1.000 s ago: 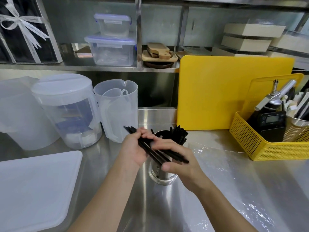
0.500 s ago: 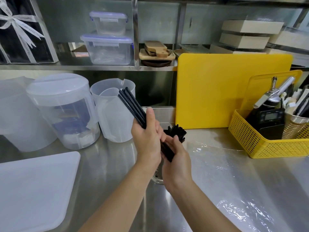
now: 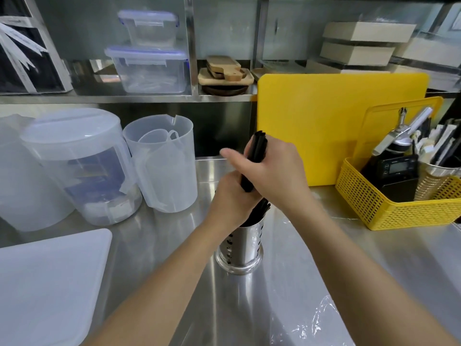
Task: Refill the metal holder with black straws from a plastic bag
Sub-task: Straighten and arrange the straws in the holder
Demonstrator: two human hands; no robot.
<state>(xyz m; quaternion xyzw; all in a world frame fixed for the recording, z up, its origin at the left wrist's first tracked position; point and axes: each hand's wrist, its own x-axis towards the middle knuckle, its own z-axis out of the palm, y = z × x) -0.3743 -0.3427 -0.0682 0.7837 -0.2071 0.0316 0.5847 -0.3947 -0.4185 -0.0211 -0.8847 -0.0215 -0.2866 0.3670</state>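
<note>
partly hidden, black straws (image 3: 257,148) are gripped by left hand (image 3: 230,199) and right hand (image 3: 273,171) above metal holder (image 3: 240,248).

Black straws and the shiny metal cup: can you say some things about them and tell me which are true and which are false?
1. The right hand grips a straw bundle. True.
2. The metal holder lies on its side. False: it stands upright on the counter.
3. The metal holder has nothing in it. False: black straws poke out of its top.
4. A yellow board stands behind the hands. True.
</note>
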